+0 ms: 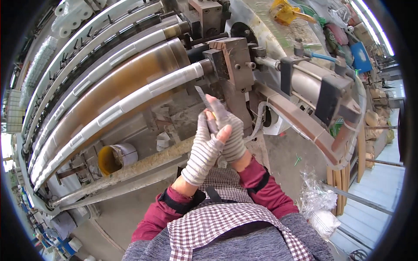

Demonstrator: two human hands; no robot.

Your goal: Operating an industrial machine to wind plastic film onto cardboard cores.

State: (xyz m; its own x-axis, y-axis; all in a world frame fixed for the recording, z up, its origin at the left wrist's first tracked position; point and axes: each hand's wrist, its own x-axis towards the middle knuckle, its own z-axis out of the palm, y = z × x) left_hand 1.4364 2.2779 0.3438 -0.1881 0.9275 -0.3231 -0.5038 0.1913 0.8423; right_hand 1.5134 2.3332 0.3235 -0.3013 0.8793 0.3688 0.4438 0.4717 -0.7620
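Note:
My two hands, in striped, fingertip-free knit gloves, are together in front of the machine. My right hand (234,132) is closed round a utility knife (201,95), whose grey blade points up and left towards the end of a white-wrapped roller (165,81). My left hand (203,152) presses against the right one, its fingers and thumb closed about the lower part of the same knife. Most of the handle is hidden by the fingers. Blade and roller appear apart.
Several long rollers, one a broad brown roller (126,78), curve away to the left. A metal bearing block (237,65) and a pneumatic cylinder (307,85) stand to the right. Below the rollers are a yellow-lined bucket (126,155) and a long bar (152,158). Clear plastic wrap (315,195) lies lower right.

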